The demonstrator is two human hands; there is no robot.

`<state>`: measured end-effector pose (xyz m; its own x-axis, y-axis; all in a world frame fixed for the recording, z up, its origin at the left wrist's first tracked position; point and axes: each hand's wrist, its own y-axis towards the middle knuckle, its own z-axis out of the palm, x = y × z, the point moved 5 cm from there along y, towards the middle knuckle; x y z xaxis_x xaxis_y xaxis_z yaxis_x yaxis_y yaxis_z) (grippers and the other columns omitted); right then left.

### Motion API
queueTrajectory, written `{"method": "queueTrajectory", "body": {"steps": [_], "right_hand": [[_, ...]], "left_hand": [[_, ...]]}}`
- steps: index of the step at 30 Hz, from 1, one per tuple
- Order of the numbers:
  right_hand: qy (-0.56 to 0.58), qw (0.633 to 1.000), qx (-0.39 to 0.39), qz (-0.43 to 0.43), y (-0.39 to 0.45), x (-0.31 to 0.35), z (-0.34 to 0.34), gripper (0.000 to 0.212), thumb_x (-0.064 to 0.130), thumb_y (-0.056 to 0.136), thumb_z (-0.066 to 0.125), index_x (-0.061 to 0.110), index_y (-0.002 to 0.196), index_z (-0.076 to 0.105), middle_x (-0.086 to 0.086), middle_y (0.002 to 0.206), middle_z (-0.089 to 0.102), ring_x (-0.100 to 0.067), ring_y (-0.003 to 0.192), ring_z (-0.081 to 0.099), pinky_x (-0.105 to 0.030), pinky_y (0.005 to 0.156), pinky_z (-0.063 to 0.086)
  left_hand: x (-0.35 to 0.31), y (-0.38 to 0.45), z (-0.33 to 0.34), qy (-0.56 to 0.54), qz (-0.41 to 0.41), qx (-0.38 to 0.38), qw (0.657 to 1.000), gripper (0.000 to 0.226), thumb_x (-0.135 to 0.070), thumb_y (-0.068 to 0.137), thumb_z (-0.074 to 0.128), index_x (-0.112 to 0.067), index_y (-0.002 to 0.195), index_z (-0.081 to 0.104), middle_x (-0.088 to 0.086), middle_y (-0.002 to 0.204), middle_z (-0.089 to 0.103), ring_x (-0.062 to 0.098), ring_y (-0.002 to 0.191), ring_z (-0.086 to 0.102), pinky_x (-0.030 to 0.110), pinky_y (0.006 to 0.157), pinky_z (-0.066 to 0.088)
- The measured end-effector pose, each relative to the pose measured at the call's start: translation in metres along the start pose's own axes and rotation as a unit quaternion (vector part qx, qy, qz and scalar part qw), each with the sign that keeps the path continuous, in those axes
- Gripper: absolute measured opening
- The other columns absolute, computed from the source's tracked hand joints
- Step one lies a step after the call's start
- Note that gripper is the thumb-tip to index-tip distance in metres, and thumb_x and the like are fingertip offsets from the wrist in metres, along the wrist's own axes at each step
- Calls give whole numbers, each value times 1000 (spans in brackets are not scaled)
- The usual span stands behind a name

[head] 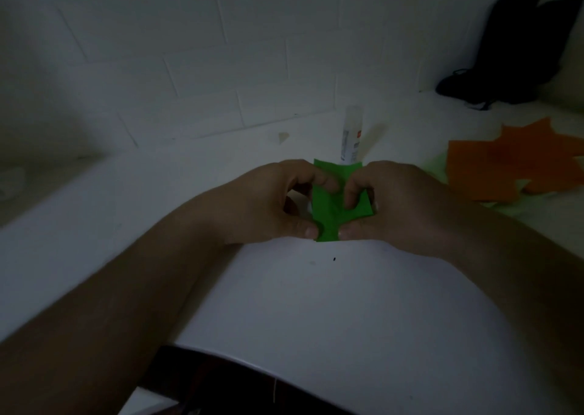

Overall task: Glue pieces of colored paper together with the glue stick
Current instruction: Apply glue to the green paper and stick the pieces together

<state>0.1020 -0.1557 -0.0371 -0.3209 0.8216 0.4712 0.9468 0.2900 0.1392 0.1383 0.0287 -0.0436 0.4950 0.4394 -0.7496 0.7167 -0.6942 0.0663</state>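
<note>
White table [316,304], dim light; left hand [268,202] and right hand [401,202], both pinching green paper piece [328,225] between thumb and curled fingers at centre; glue stick [350,136] upright just behind; orange paper [505,168] right; black bag [518,51] far right

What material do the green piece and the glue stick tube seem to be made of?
Green piece: thin matte paper, judging by its creases and how it bends under the fingers. Glue stick: probably smooth plastic, pale and slightly glossy, with a printed label.
</note>
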Motion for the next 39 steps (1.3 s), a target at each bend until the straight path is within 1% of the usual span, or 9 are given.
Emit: {"method": "queueTrajectory", "body": {"steps": [7, 10, 14, 17, 21, 24, 27, 32, 39], "right_hand": [[-13, 1000, 19, -4, 3, 0, -1, 39, 48, 64, 92, 43, 80, 57, 21, 86, 47, 8, 78, 46, -17, 60, 28], [-14, 1000, 12, -4, 2, -1, -1, 40, 50, 64, 92, 42, 82, 57, 21, 86, 48, 8, 77, 46, -16, 59, 27], [11, 1000, 2, -4, -1, -1, -2, 41, 48, 64, 92, 40, 81, 56, 20, 89, 49, 4, 79, 48, -23, 61, 31], [20, 1000, 6, -5, -3, 0, -2, 40, 46, 66, 92, 39, 84, 56, 19, 89, 48, 5, 78, 47, -21, 60, 29], [26, 1000, 5, -13, -3, -1, -2, 40, 48, 67, 91, 39, 84, 56, 21, 91, 49, 13, 82, 47, -15, 57, 28], [24, 1000, 11, -15, -2, -1, -2, 40, 48, 67, 90, 40, 83, 54, 22, 92, 49, 12, 82, 46, -14, 58, 28], [30, 999, 6, -16, -2, -3, -2, 41, 50, 64, 90, 39, 84, 56, 21, 91, 49, 9, 81, 47, -16, 59, 29], [32, 999, -7, -8, -2, -10, -5, 41, 49, 60, 90, 36, 80, 57, 11, 84, 55, -1, 73, 52, -23, 57, 35], [-6, 1000, 10, 12, -2, -16, -12, 40, 44, 64, 92, 34, 81, 57, 13, 85, 53, -2, 74, 50, -25, 58, 32]], "left_hand": [[0, 2, 0, 2, 7, 1, 1000, 60, -9, 79, 87, -36, 127, 63, -12, 128, 61, 9, 118, 61, 23, 82, 55], [1, 2, -1, -12, -5, 7, 1000, 62, -9, 79, 88, -29, 131, 62, -9, 129, 64, 11, 118, 63, 26, 85, 57], [-5, 1, 0, -67, -31, -36, 997, 51, -31, 77, 85, -24, 123, 67, -5, 109, 74, 10, 97, 72, 23, 80, 57], [-11, 4, 4, -1, -16, -91, 996, 37, -35, 81, 86, -31, 113, 69, -11, 101, 72, 9, 84, 71, 24, 75, 58], [-15, 6, 11, 71, 15, -105, 992, 43, -31, 78, 88, -36, 113, 64, -14, 102, 66, 10, 78, 65, 18, 70, 52], [-16, 5, 12, 78, 16, -98, 992, 50, -26, 75, 90, -38, 113, 59, -18, 103, 63, 7, 80, 62, 13, 68, 47], [-16, 5, 10, 73, 13, -80, 994, 55, -28, 74, 92, -40, 115, 57, -18, 109, 62, 9, 85, 63, 19, 70, 52], [-16, 4, 8, 66, -6, -52, 996, 54, -34, 72, 92, -43, 114, 59, -16, 116, 58, 5, 97, 60, 21, 78, 53], [-13, 1, 5, 80, -14, -29, 996, 53, -38, 71, 92, -50, 112, 60, -16, 120, 54, 0, 102, 56, 19, 84, 52]]}}
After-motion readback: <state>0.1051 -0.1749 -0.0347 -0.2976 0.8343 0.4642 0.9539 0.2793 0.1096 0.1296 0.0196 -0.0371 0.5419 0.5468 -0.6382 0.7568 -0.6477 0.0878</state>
